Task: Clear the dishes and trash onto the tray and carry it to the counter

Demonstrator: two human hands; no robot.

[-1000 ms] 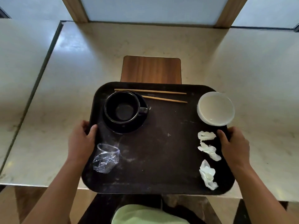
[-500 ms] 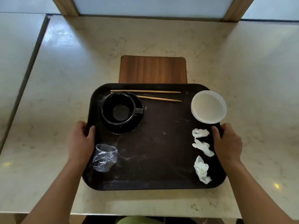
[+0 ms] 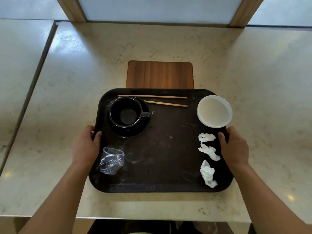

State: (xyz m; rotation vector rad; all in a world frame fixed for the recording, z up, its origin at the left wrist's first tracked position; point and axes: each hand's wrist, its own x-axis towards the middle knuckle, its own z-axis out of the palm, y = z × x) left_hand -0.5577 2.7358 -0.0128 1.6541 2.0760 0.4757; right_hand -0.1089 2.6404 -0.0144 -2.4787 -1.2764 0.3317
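Observation:
A dark tray (image 3: pixel 162 166) sits over the marble counter (image 3: pixel 84 73). My left hand (image 3: pixel 86 146) grips its left edge and my right hand (image 3: pixel 234 146) grips its right edge. On the tray stand a black cup (image 3: pixel 125 112) on a black saucer (image 3: pixel 135 130) at the back left, two chopsticks (image 3: pixel 152 97) along the back, and a white bowl (image 3: pixel 214 111) at the back right. A crumpled clear plastic cup (image 3: pixel 111 161) lies front left. Three crumpled white tissues (image 3: pixel 209 151) run down the right side.
A wooden board (image 3: pixel 160 75) lies on the counter just behind the tray. A seam (image 3: pixel 42 53) divides the counter from another slab at the left. Wooden frame posts (image 3: pixel 72 9) and panels stand along the back wall.
The tray, still held in both hands, has moved farther in over the counter, away from its front edge and toward the wooden board.

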